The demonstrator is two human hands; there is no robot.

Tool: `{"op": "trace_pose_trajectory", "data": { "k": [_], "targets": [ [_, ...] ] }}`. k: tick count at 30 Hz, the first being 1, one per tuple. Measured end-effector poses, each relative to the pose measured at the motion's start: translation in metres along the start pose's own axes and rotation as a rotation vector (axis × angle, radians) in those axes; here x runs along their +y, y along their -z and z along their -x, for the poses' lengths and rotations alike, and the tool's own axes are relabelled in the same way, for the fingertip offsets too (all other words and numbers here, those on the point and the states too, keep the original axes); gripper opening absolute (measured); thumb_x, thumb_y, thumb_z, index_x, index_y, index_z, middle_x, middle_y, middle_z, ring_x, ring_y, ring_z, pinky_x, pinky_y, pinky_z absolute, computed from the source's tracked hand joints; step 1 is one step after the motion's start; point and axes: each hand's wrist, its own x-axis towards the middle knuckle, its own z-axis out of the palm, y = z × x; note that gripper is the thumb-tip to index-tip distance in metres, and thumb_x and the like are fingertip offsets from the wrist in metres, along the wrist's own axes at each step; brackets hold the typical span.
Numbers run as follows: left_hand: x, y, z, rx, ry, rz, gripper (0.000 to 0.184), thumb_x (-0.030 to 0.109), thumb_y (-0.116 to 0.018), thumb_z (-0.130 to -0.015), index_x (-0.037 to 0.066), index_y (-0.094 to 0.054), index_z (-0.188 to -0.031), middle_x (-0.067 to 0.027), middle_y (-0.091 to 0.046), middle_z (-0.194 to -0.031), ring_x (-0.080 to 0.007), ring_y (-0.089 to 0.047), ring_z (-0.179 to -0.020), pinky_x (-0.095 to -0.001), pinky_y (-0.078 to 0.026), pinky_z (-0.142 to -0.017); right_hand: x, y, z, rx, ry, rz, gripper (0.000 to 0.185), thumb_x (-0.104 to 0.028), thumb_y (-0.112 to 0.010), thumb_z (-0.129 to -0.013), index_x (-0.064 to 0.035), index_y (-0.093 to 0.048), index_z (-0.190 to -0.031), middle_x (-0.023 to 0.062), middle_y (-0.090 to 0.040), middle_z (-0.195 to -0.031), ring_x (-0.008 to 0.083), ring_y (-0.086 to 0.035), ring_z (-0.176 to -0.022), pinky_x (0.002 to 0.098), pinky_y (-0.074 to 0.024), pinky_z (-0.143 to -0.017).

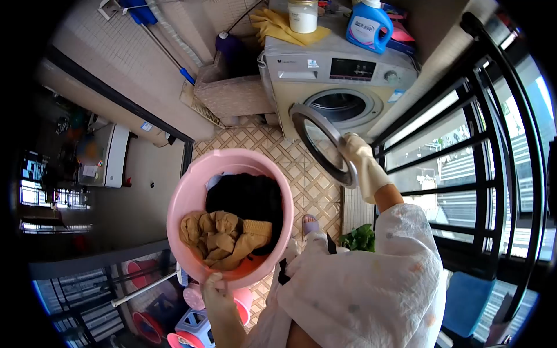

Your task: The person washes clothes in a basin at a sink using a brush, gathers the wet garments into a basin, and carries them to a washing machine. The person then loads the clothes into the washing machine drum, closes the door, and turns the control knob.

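Observation:
My left hand [217,297], in a pale glove, grips the near rim of a pink basin [177,197]. Inside the basin lie brown clothes [223,235] and black clothes [246,200]. My right hand [357,152], gloved too, is closed on the edge of the round washing machine door [319,136], which stands swung open. Behind the door, the washing machine [284,93] shows its dark drum opening [342,106].
On the machine top are a blue detergent bottle [368,26], a white jar [303,16] and yellow gloves [278,26]. Black window bars [481,139] run along the right. A leafy plant [358,238] and stools [196,325] stand low down.

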Motion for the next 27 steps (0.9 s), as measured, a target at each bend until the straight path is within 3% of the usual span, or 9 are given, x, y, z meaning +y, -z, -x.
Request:
{"op": "trace_pose_trajectory", "data": {
  "k": [3,5,6,9,10,12,24,26,27],
  "targets": [
    [0.007,0.008,-0.027,-0.143,-0.037,-0.041,0.028,-0.005,-0.063,-0.092,0.002,-0.057,-0.119,-0.0154,-0.059,-0.122,-0.0169,-0.063,-0.103,-0.0296,-0.056,-0.081,-0.01,-0.034,0.023,0.095,0.339,0.284,0.048,-0.042,-0.059,-0.099,-0.0039,-0.067,-0.126,0.0212,-0.072,-0.114,0.0334,-0.07,-0.105,0.0403,-0.0543,-0.093],
    [0.045,-0.02,-0.014,-0.156,0.04,0.028,0.031,-0.005,-0.059,-0.092,0.003,-0.056,-0.122,-0.0161,-0.057,-0.128,-0.0187,-0.064,-0.107,-0.0328,-0.058,-0.083,-0.066,-0.003,0.08,-0.107,0.351,-0.207,0.053,-0.039,-0.059,-0.1,-0.0005,-0.06,-0.136,0.0204,-0.071,-0.119,0.0294,-0.068,-0.107,0.0377,-0.0548,-0.093],
    [0.06,-0.033,-0.007,-0.122,0.11,0.072,0.033,-0.004,-0.057,-0.092,0.003,-0.056,-0.124,-0.0156,-0.057,-0.129,-0.0199,-0.065,-0.105,-0.034,-0.059,-0.082,-0.095,0.022,0.113,-0.388,0.11,-1.02,0.055,-0.037,-0.06,-0.101,0.0008,-0.056,-0.141,0.02,-0.069,-0.123,0.0275,-0.066,-0.109,0.0362,-0.0548,-0.094],
    [0.073,-0.032,-0.02,-0.33,-0.071,-0.118,0.039,0.004,-0.06,-0.09,0.003,-0.054,-0.128,-0.0135,-0.057,-0.127,-0.0236,-0.066,-0.101,-0.0359,-0.058,-0.085,-0.143,0.042,0.165,-0.097,0.322,-0.589,0.059,-0.052,-0.059,-0.1,-0.0006,-0.064,-0.129,0.0196,-0.071,-0.113,0.029,-0.069,-0.101,0.0361,-0.0515,-0.095],
    [0.08,-0.039,-0.02,-0.316,0.04,-0.104,0.043,0.005,-0.063,-0.087,0.004,-0.054,-0.129,-0.0126,-0.059,-0.121,-0.0233,-0.066,-0.1,-0.0352,-0.058,-0.083,-0.156,0.048,0.172,-0.17,-0.021,-0.648,0.054,-0.049,-0.064,-0.099,-0.0011,-0.066,-0.124,0.0196,-0.071,-0.112,0.0292,-0.069,-0.102,0.0368,-0.0508,-0.094],
    [0.096,-0.066,-0.02,-0.303,0.154,-0.086,0.047,0.007,-0.065,-0.084,0.005,-0.055,-0.129,-0.0116,-0.062,-0.115,-0.023,-0.066,-0.098,-0.0346,-0.057,-0.082,-0.135,0.047,0.178,-0.046,0.009,-0.674,0.044,-0.036,-0.072,-0.093,0.0014,-0.065,-0.114,0.0117,-0.067,-0.093,0.0223,-0.062,-0.08,0.0381,-0.05,-0.076],
    [0.047,-0.232,-0.013,-0.865,0.352,-0.414,0.048,0.005,-0.077,-0.084,0.003,-0.047,-0.122,-0.008,-0.062,-0.094,-0.0173,-0.062,-0.073,-0.0382,-0.053,-0.067,0.058,0.091,0.21,0.364,-0.249,-0.849,0.034,-0.02,-0.065,-0.094,0.0038,-0.063,-0.117,0.0094,-0.068,-0.092,0.0145,-0.062,-0.075,0.0284,-0.0506,-0.068],
    [0.012,-0.267,-0.018,-0.873,0.519,-0.472,0.058,0.009,-0.075,-0.086,0.005,-0.045,-0.136,-0.0148,-0.062,-0.117,-0.0283,-0.065,-0.102,-0.0408,-0.058,-0.08,0.084,0.086,0.188,0.408,-0.457,-0.708,0.026,-0.021,-0.066,-0.094,0.0006,-0.064,-0.108,0.0054,-0.065,-0.083,0.0118,-0.058,-0.067,0.028,-0.0469,-0.058],
    [0.003,-0.286,-0.016,-0.793,0.679,-0.537,0.062,0.008,-0.075,-0.086,0.011,-0.043,-0.139,-0.015,-0.062,-0.118,-0.0316,-0.065,-0.105,-0.047,-0.06,-0.066,0.105,0.074,0.176,0.433,-0.46,-0.741,0.028,-0.022,-0.066,-0.092,0.0012,-0.065,-0.106,0.0049,-0.063,-0.079,0.0125,-0.056,-0.064,0.0292,-0.045,-0.056]
  ]
}}
